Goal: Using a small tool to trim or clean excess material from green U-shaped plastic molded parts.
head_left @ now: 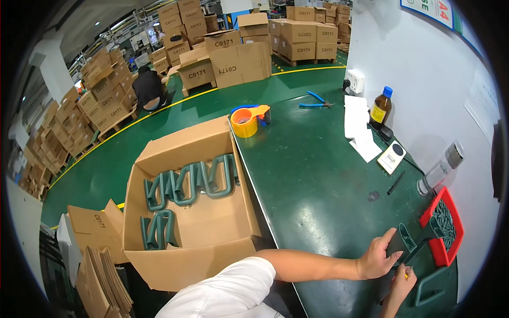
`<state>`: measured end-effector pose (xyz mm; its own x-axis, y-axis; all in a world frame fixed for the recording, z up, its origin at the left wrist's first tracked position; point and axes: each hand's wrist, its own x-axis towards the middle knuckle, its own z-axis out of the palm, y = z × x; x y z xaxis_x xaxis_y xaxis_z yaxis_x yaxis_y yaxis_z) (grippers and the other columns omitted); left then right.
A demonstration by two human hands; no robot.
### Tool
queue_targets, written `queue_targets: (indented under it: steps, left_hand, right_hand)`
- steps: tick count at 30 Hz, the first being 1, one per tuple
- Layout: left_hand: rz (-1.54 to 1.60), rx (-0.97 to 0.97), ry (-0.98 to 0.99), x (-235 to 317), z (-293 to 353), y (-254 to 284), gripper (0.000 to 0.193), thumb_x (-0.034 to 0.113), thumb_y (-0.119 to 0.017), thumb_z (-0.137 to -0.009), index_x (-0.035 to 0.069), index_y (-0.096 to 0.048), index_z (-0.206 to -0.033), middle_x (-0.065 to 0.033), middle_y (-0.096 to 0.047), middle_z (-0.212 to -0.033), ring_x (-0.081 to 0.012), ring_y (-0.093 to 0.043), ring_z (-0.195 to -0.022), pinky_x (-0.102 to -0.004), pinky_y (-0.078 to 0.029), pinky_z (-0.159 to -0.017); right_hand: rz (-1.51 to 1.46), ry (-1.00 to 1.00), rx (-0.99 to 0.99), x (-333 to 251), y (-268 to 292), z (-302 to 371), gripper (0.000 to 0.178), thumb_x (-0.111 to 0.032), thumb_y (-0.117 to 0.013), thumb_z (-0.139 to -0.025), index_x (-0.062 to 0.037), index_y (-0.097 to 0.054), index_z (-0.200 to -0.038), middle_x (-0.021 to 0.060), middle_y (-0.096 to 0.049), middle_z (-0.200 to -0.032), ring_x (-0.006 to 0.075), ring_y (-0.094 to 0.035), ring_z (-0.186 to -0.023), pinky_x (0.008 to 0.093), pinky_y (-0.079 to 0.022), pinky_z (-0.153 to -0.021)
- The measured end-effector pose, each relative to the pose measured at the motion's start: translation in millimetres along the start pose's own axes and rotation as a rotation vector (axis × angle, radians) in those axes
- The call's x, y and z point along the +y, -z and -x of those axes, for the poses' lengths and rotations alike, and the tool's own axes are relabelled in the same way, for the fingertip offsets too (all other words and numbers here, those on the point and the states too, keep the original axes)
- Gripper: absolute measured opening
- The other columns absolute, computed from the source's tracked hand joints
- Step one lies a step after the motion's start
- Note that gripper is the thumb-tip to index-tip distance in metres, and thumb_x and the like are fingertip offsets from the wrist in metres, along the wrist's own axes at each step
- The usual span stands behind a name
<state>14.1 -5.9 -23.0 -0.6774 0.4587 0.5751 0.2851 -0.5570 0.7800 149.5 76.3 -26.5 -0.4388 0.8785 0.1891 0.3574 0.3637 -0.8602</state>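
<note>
At the near right of the green table, my left hand (377, 258) is closed around a dark green plastic handle (398, 243) with wide, hollow, tube-like ends. Just below it, my right hand (401, 286) is pinched on a small thing with a yellow end, pressed close to the handle's underside; most of that thing is hidden by the fingers. A red bin (460, 233) full of small green pieces (444, 225) stands right beside the handle. Another green handle (430, 289) lies on the table to the right of my right hand.
Left of the table, an open carton (212, 222) holds several green handles (185, 183). On the table are a tape dispenser (245, 123), blue pliers (315, 100), a brown bottle (380, 107), a glass flask (441, 168) and a pen (395, 183). A person (148, 89) crouches by stacked cartons.
</note>
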Motion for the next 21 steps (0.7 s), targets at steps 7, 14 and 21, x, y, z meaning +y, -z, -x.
queue_targets:
  steps: [7, 14, 21]
  left_hand:
    - [-0.051, 0.144, 0.261, 19, -15, 8, 0.033, 0.018, -0.06, -0.089, -0.007, -0.049, -0.107, -0.0171, -0.063, -0.081, -0.0231, -0.059, -0.068, -0.0329, -0.047, -0.063]
    - [-0.164, 0.178, 0.288, 3, -8, -3, 0.027, 0.027, -0.06, -0.091, 0.004, -0.047, -0.096, -0.0008, -0.051, -0.07, -0.0086, -0.048, -0.062, -0.0267, -0.043, -0.052]
    - [0.252, 0.306, 0.428, 0, -50, 24, 0.017, 0.017, -0.056, -0.093, 0.009, -0.043, -0.086, -0.0003, -0.045, -0.059, -0.0096, -0.044, -0.043, -0.0244, -0.039, -0.038]
  right_hand:
    - [0.194, 0.157, 0.196, -34, -28, 34, 0.035, -0.009, -0.053, -0.091, 0.0036, -0.037, -0.063, 0.0057, -0.031, -0.054, 0.0113, -0.028, -0.053, 0.0333, -0.025, -0.046]
    - [0.293, 0.315, 0.319, -47, -25, 48, 0.025, -0.007, -0.057, -0.086, -0.0004, -0.047, -0.064, 0.0089, -0.045, -0.054, 0.0202, -0.043, -0.046, 0.0339, -0.035, -0.043]
    - [0.035, 1.144, -0.012, -116, 36, 51, 0.01, 0.0, -0.064, -0.074, -0.0029, -0.055, -0.078, 0.0088, -0.056, -0.067, 0.0219, -0.053, -0.051, 0.0309, -0.043, -0.044]
